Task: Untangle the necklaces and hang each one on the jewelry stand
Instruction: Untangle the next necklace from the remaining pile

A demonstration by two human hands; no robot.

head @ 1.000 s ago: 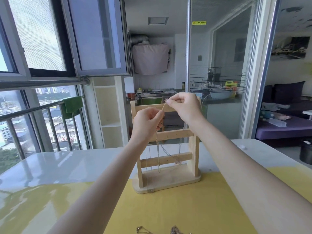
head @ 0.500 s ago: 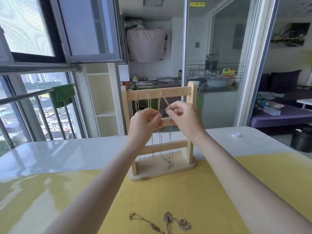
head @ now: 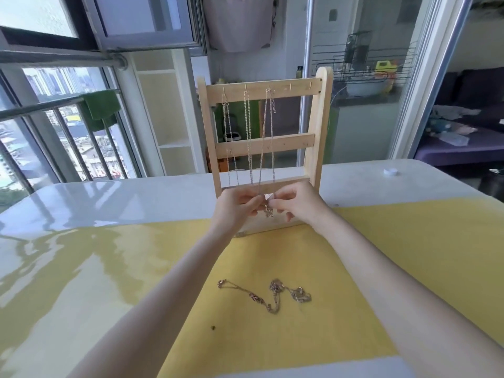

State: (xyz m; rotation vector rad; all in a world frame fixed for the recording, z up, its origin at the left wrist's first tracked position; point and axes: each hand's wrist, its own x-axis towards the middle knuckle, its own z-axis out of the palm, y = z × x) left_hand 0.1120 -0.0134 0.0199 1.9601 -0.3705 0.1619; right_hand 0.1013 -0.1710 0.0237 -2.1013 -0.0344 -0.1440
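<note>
A wooden jewelry stand (head: 319, 126) stands upright at the far edge of the yellow mat (head: 395, 241). Three chains hang from hooks on its top bar; the rightmost is a thin silver necklace (head: 266, 137). My left hand (head: 236, 211) and my right hand (head: 296, 204) meet low in front of the stand, both pinching the bottom of that necklace near its pendant. A tangled clump of necklaces (head: 268, 294) lies on the mat between my forearms.
The white table (head: 122, 195) carries the mat. A small white cap (head: 390, 172) lies at its far right. A window railing with a green cloth (head: 99, 109) is at the left, a glass door frame (head: 425, 77) at the right.
Both hands slid down from the top bar to the bottom of the hanging necklace. The view tilted down, showing the tangled clump on the mat.
</note>
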